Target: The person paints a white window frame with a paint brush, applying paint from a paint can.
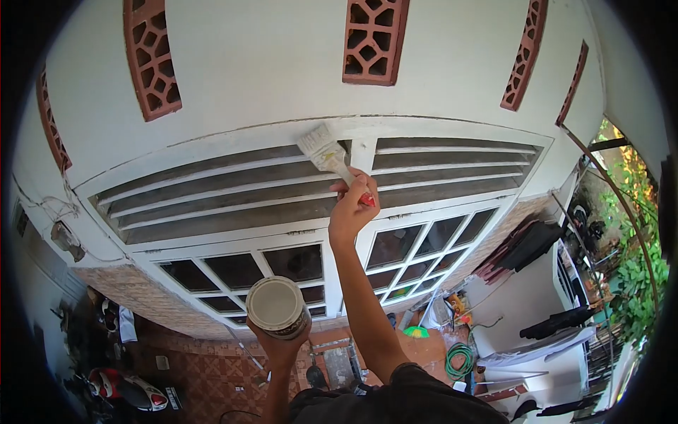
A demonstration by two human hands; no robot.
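Observation:
My right hand (355, 205) is raised and closed around the handle of a paintbrush (328, 152), whose red end shows below the fingers. The wide, pale bristles point up and left, at the white frame above the slatted vents (233, 180). Whether they touch the frame I cannot tell. Lower down, my left hand (281, 346) holds an open can (276, 307) from beneath, its mouth facing up. Pale paint seems to be inside.
White-framed glass panes (233, 271) lie below the vents. Far below on the tiled floor are a motorcycle (131, 389) at left and a coiled green hose (459, 360) at right. Dark clothes (533, 247) hang at right. A wall box with loose wires (67, 237) is at left.

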